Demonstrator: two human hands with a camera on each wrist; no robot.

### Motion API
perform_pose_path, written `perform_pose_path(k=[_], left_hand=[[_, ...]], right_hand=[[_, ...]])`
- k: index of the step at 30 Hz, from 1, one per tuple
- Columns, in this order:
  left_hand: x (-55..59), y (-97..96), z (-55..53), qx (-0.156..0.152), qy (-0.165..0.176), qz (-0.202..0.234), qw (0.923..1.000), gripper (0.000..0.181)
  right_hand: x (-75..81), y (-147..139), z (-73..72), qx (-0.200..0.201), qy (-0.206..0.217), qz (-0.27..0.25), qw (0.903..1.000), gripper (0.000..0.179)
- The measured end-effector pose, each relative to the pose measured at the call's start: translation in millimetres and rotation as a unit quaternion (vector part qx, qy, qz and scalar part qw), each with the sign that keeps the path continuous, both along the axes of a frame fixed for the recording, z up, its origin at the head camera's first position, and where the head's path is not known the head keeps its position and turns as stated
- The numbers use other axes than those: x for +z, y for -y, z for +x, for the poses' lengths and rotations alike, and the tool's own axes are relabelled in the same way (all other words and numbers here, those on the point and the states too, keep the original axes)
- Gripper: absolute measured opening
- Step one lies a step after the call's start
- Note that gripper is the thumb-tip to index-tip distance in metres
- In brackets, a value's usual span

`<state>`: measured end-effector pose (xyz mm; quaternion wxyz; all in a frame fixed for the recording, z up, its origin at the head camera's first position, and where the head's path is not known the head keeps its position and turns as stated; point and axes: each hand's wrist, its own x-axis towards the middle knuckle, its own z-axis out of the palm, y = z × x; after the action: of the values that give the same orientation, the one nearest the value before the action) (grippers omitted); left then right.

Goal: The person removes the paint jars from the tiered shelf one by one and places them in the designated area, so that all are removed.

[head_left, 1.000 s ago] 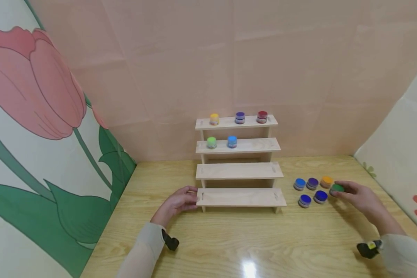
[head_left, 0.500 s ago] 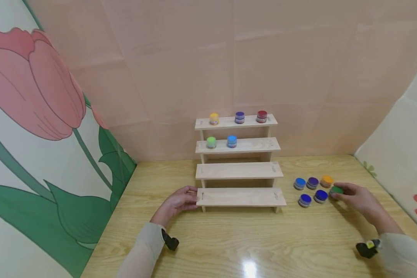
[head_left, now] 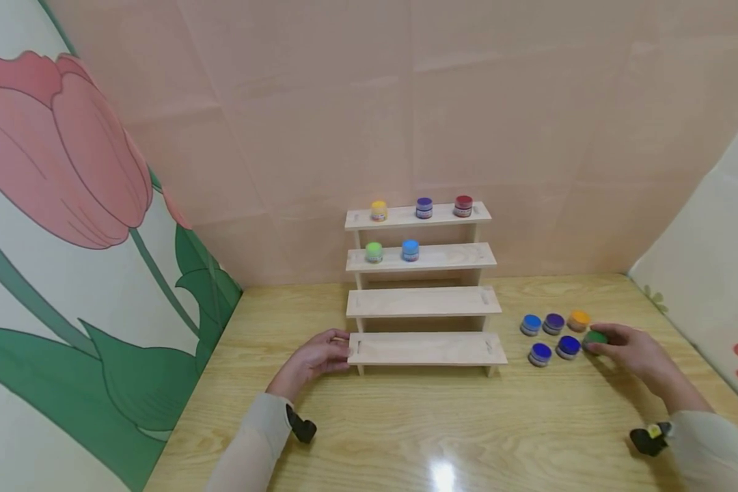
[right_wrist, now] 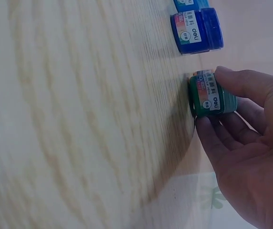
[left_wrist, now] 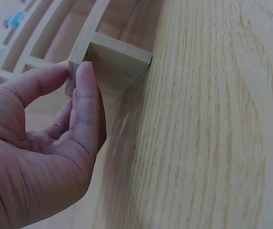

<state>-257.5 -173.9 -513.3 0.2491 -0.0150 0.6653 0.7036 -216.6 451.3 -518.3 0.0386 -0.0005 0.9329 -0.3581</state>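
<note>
My left hand [head_left: 315, 353] pinches the left end of the lowest board of a stepped wooden display rack [head_left: 427, 349]; in the left wrist view the thumb and fingers [left_wrist: 86, 90] meet at the board's end. At the right of the table, my right hand [head_left: 638, 353] holds a small green paint jar [right_wrist: 207, 95] between thumb and fingers. The green jar stands upright on the table, its base at the surface. Beside it are a dark blue paint jar [head_left: 568, 347] and an orange paint jar [head_left: 579, 320].
More jars, blue [head_left: 531, 324], purple [head_left: 553, 323] and dark blue [head_left: 539, 354], stand between the rack and my right hand. The top shelf [head_left: 400, 217] bears yellow, purple and dark red jars. Light green and light blue jars [head_left: 410, 251] stand on the second shelf. A pink-covered wall [head_left: 295, 137] rises behind.
My right hand and the green paint jar have shifted very slightly toward me and left over the last second. The left hand keeps its hold on the rack.
</note>
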Motion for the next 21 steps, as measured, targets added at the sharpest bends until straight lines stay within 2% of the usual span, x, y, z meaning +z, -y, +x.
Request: perform_pose_path(k=[4, 9, 12, 15, 18, 21], left_hand=[[1.2, 0.0, -0.2, -0.001, 0.000, 0.000, 1.0000, 0.048], [2.8, -0.3, 0.2, -0.006, -0.003, 0.001, 1.0000, 0.049], [3.0, -0.5, -0.1, -0.006, -0.003, 0.002, 1.0000, 0.049], [2.6, -0.2, -0.3, -0.007, -0.001, -0.001, 1.0000, 0.049], [2.7, 0.2, 0.2, -0.008, 0.000, -0.005, 1.0000, 0.049], [3.1, 0.4, 0.9, -0.008, 0.000, -0.005, 1.0000, 0.049]], right_hand=[[1.2, -1, -1.9, 0.001, -0.003, 0.004, 1.0000, 0.071], [14.2, -3, -4.6, -0.013, -0.045, -0.008, 0.9989, 0.064], [29.4, 0, -6.5, -0.026, -0.068, -0.034, 0.9967, 0.064], [48.8, 13, -8.1, -0.030, -0.069, -0.037, 0.9965, 0.068], [69.8, 34, -9.5, -0.025, -0.062, -0.040, 0.9969, 0.072], [88.6, 58, -13.4, -0.012, -0.073, -0.043, 0.9963, 0.070]])
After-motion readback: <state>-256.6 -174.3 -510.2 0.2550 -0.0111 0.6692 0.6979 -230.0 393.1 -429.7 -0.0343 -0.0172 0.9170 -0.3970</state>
